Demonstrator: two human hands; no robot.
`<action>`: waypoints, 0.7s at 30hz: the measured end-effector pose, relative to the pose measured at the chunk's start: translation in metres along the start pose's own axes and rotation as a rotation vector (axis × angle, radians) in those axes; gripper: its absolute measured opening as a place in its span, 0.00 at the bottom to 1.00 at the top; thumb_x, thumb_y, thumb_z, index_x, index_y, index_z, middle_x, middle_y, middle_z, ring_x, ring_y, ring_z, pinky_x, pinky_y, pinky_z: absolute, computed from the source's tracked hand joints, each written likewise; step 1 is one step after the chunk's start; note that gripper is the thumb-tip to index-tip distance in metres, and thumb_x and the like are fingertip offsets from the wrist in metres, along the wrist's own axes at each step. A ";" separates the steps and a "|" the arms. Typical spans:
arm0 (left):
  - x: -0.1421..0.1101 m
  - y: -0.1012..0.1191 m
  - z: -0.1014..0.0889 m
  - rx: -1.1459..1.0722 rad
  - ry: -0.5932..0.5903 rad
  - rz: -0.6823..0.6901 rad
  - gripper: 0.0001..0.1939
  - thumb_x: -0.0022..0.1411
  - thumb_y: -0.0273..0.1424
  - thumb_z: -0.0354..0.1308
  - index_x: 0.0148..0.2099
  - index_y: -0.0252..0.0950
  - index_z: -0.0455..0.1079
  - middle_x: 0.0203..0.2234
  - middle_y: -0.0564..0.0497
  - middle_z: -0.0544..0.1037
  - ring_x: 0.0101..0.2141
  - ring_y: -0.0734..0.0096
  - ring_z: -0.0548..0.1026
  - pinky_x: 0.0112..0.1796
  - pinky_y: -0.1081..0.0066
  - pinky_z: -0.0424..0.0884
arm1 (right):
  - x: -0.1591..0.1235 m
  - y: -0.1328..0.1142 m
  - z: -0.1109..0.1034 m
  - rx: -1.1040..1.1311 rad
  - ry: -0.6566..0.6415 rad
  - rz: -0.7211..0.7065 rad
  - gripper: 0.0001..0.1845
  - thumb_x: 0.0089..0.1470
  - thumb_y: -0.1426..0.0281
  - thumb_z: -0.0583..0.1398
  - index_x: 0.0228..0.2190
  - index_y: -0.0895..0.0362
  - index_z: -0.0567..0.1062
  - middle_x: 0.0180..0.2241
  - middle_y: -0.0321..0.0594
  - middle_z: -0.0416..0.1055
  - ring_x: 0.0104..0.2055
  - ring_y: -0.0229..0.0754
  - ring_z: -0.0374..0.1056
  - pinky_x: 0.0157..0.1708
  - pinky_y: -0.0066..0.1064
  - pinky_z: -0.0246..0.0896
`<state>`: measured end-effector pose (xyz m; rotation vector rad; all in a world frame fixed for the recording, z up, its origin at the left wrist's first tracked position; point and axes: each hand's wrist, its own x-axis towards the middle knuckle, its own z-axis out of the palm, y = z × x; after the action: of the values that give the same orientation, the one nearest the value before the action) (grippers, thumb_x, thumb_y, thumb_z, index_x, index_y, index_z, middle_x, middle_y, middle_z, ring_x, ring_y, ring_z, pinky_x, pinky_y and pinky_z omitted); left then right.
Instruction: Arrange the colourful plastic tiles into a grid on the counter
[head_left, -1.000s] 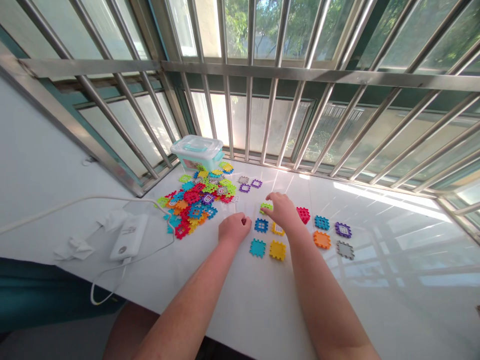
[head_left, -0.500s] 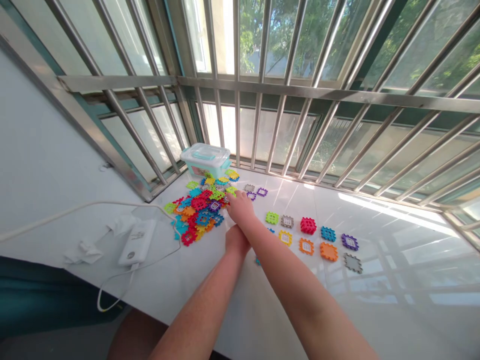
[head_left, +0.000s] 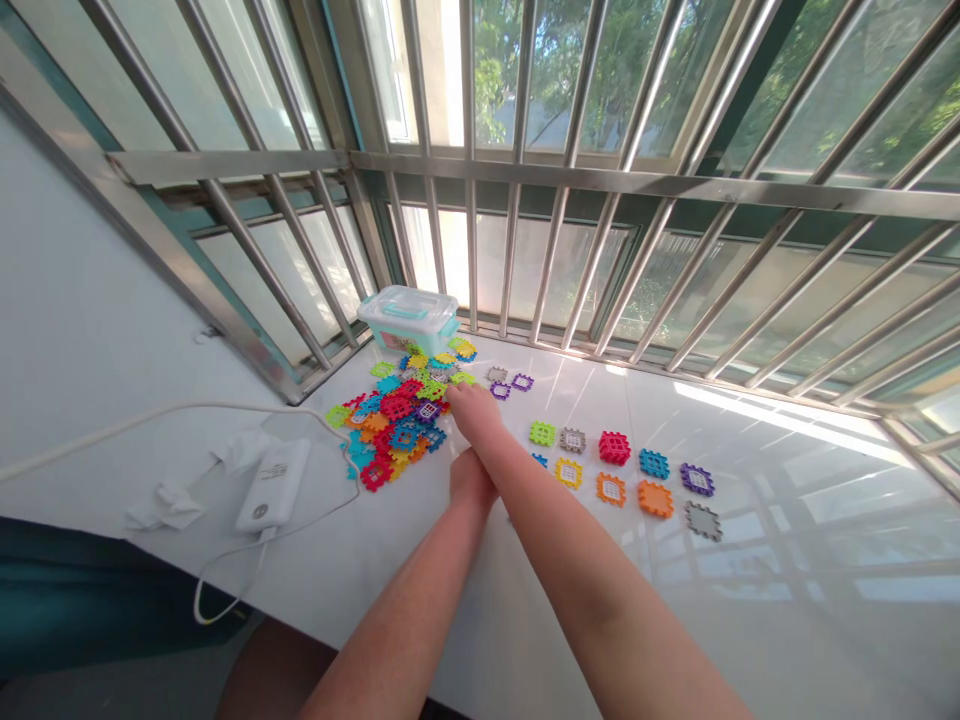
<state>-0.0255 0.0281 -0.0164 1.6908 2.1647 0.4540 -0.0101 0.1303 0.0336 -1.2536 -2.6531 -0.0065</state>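
My right hand (head_left: 475, 408) reaches to the right edge of a heap of colourful plastic interlocking tiles (head_left: 397, 407). Its fingers are bent downward and close together beside a lime green tile (head_left: 462, 378); whatever they grip is hidden. Below it, my left hand (head_left: 471, 478) is tucked against the right wrist, the two arms crossing there. The right forearm covers the left hand's fingers, so their state does not show. Two purple frame tiles (head_left: 523, 382) and a grey one (head_left: 496, 374) lie just beyond the right hand.
Sorted tiles stand in two rows at right, among them a red stack (head_left: 614, 448), an orange stack (head_left: 655, 498) and a grey tile (head_left: 703, 521). A lidded clear box (head_left: 409, 316) stands behind the heap. A white power strip (head_left: 274, 485), its cable and crumpled tissue (head_left: 176, 503) lie left. Metal bars (head_left: 555, 180) border the surface.
The view has shifted slightly. Both hands stay crossed at nearly the same place, the right fingers a little lower at the heap's edge. The sorted tiles have not moved.
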 end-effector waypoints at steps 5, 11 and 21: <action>0.001 0.010 -0.003 0.091 -0.080 -0.013 0.13 0.72 0.35 0.53 0.45 0.39 0.78 0.38 0.40 0.84 0.42 0.50 0.82 0.44 0.59 0.73 | -0.035 0.023 -0.010 0.301 0.296 0.059 0.09 0.70 0.68 0.56 0.44 0.54 0.77 0.42 0.44 0.76 0.47 0.46 0.70 0.50 0.35 0.63; -0.005 0.017 -0.007 0.073 0.035 -0.003 0.12 0.70 0.40 0.53 0.39 0.43 0.75 0.37 0.47 0.84 0.40 0.57 0.81 0.41 0.64 0.71 | -0.090 0.070 -0.024 0.465 0.344 0.019 0.06 0.61 0.75 0.61 0.39 0.53 0.77 0.41 0.41 0.77 0.45 0.45 0.72 0.46 0.34 0.66; -0.007 0.024 -0.011 0.110 0.022 -0.032 0.12 0.71 0.41 0.52 0.40 0.43 0.74 0.38 0.47 0.84 0.41 0.60 0.81 0.39 0.67 0.67 | -0.162 0.114 -0.049 0.438 0.377 -0.089 0.08 0.66 0.72 0.57 0.40 0.50 0.77 0.54 0.45 0.76 0.57 0.46 0.72 0.56 0.42 0.69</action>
<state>-0.0085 0.0260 0.0044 1.7122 2.2670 0.3529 0.1857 0.0749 0.0411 -0.8901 -2.2217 0.2797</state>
